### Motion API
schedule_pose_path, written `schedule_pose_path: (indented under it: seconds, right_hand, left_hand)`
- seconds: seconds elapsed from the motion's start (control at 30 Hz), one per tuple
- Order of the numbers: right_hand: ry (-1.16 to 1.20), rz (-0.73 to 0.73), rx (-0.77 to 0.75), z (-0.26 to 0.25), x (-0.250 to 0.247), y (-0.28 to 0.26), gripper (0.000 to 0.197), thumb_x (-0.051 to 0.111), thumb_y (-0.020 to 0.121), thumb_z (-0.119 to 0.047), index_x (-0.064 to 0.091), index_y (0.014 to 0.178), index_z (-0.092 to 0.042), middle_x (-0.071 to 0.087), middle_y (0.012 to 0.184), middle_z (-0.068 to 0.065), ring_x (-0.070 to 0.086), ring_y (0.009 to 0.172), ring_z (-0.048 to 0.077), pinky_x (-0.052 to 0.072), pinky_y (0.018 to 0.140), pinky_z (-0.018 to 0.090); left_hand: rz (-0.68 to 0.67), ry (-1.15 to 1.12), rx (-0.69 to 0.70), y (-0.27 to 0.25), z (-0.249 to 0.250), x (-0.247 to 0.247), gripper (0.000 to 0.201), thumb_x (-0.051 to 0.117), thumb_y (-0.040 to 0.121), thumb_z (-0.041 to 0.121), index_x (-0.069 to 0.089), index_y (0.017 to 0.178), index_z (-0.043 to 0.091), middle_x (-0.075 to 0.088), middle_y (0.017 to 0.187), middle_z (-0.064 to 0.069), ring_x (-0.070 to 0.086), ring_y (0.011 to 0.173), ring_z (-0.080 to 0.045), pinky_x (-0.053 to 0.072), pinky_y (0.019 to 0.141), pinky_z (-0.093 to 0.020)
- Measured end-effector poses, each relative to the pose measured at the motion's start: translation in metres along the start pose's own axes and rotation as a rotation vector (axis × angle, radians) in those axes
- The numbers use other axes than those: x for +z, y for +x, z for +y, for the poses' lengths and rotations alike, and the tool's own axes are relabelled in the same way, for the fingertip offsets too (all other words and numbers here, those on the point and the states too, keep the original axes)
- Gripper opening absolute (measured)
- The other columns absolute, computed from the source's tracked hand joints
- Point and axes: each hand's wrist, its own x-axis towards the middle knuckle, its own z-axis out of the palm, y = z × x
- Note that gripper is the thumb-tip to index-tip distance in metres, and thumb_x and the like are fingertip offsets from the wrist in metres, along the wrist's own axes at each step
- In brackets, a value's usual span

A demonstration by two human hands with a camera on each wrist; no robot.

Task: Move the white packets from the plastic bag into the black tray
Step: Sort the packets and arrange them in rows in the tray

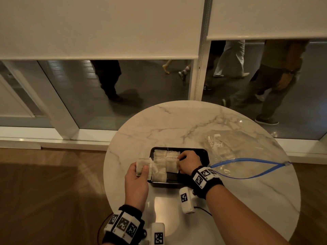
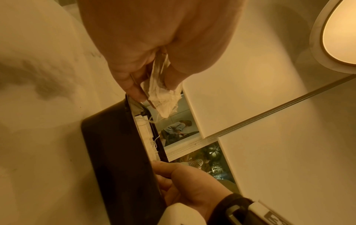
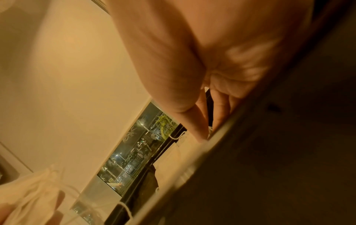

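Observation:
A black tray (image 1: 185,149) sits mid-table and holds several white packets (image 1: 160,157) with loose strings. My left hand (image 1: 144,169) hovers at the tray's left edge, thumb and fingers pinching a small bunch of white packets (image 1: 141,165). The left wrist view shows that bunch (image 2: 163,97) hanging from my left hand (image 2: 154,94) above the tray (image 2: 115,152). My right hand (image 1: 179,162) reaches into the tray's right side, its fingertips (image 3: 202,137) pinching the edge of a packet (image 1: 172,165) that lies there. The clear plastic bag (image 1: 235,147) with a blue zip lies open on the table, right of the tray.
The round marble table (image 1: 177,121) ends close behind the tray at a glass wall with people walking past outside. Wood floor lies to the left. The bag's blue zip strip (image 1: 247,161) loops beside my right wrist.

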Motion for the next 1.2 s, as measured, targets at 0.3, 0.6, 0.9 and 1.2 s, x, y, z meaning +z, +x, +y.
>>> schedule_pose_path:
  seconds: [0.3, 0.6, 0.9, 1.2]
  right_hand:
    - [0.072, 0.043, -0.018, -0.003, -0.009, -0.003, 0.015, 0.070, 0.085, -0.011, 0.065, 0.080, -0.024, 0.072, 0.088, 0.008, 0.072, 0.078, 0.023, 0.063, 0.074, 0.042]
    - [0.467, -0.096, -0.100, -0.033, -0.032, -0.067, 0.007, 0.067, 0.093, -0.027, 0.071, 0.098, -0.023, 0.073, 0.097, 0.001, 0.070, 0.083, 0.016, 0.058, 0.068, 0.029]
    - [0.466, -0.245, -0.272, -0.032, -0.039, -0.104, 0.015, 0.072, 0.091, -0.025, 0.073, 0.092, -0.010, 0.071, 0.079, 0.010, 0.064, 0.070, 0.012, 0.056, 0.064, 0.026]
    - [0.507, -0.102, -0.287, -0.032, -0.046, -0.110, 0.009, 0.070, 0.092, -0.023, 0.073, 0.095, -0.015, 0.074, 0.085, 0.005, 0.067, 0.070, 0.009, 0.060, 0.068, 0.029]
  left_hand:
    - [-0.024, -0.042, -0.021, 0.000, 0.002, -0.001, 0.012, 0.057, 0.102, 0.014, 0.067, 0.108, 0.016, 0.075, 0.102, -0.005, 0.072, 0.097, -0.021, 0.059, 0.085, -0.038]
    - [-0.161, -0.386, -0.222, -0.006, 0.014, 0.006, 0.025, 0.052, 0.103, 0.010, 0.064, 0.125, 0.005, 0.072, 0.118, -0.016, 0.067, 0.115, -0.031, 0.050, 0.103, -0.047]
    - [-0.214, -0.402, -0.238, -0.015, 0.033, 0.016, 0.025, 0.052, 0.103, 0.016, 0.066, 0.123, 0.010, 0.074, 0.115, -0.014, 0.068, 0.107, -0.030, 0.054, 0.087, -0.040]
    - [-0.215, -0.439, -0.217, -0.022, 0.040, 0.017, 0.020, 0.057, 0.100, 0.012, 0.066, 0.118, 0.007, 0.075, 0.110, -0.013, 0.073, 0.098, -0.023, 0.058, 0.081, -0.036]
